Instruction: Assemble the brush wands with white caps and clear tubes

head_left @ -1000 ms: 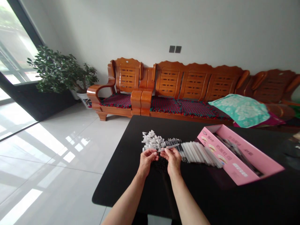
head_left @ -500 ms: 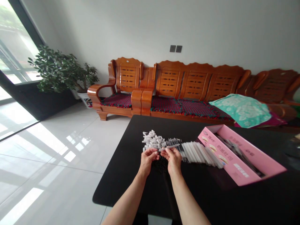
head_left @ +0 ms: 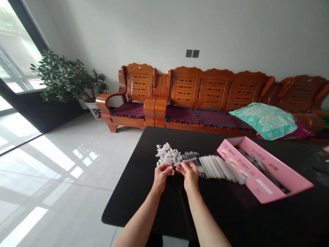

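Observation:
My right hand [head_left: 190,174] pinches a slim, pale pen barrel [head_left: 189,160], which slants with its far end up to the right. Close beside it, my left hand [head_left: 162,173] has thumb and fingers pressed together at the barrel's left end; what lies between those fingertips is too small to make out. Just beyond the hands is a heap of white pen caps [head_left: 167,153]. Thin dark-tipped refills [head_left: 190,156] lie to their right, partly hidden by my right hand. A row of translucent pen barrels [head_left: 218,168] follows further right. Small black pieces [head_left: 177,181] lie below my hands.
A pink open box [head_left: 259,185] with dark items inside stands on the right of the black table [head_left: 133,192]. Behind the table is a wooden sofa [head_left: 216,89] with a turquoise cloth [head_left: 267,120]. A potted plant [head_left: 66,77] stands at the left.

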Demonstrator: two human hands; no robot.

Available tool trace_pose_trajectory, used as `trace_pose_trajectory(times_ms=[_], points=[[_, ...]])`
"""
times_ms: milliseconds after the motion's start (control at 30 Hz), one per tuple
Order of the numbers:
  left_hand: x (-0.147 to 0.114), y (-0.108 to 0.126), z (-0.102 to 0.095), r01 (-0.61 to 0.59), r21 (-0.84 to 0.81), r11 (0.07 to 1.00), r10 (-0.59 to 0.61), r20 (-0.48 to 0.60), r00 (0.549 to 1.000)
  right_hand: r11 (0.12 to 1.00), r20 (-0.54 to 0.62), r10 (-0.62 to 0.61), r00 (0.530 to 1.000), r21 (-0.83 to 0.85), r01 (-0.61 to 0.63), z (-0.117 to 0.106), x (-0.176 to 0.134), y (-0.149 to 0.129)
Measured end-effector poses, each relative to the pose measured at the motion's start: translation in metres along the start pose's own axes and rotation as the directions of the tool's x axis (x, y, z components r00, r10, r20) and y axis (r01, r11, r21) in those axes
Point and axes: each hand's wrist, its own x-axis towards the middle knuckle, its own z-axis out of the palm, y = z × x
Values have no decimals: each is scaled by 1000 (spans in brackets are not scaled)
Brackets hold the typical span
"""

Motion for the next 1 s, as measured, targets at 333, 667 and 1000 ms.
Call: trace_pose_trajectory(times_ms=[333, 667, 1000], points=[[0, 0, -1, -9, 0, 1000, 9, 12, 1000, 1000, 11, -7, 1000, -18, 8, -1, -1, 2], [0, -3, -1, -19, 8, 1000, 18, 12, 1000, 999, 20, 7, 1000, -39, -6, -4, 1, 4], [-1, -2, 1, -87, 126, 988, 87, 2, 996, 998, 23, 39, 999, -60, -38, -4, 2, 3]])
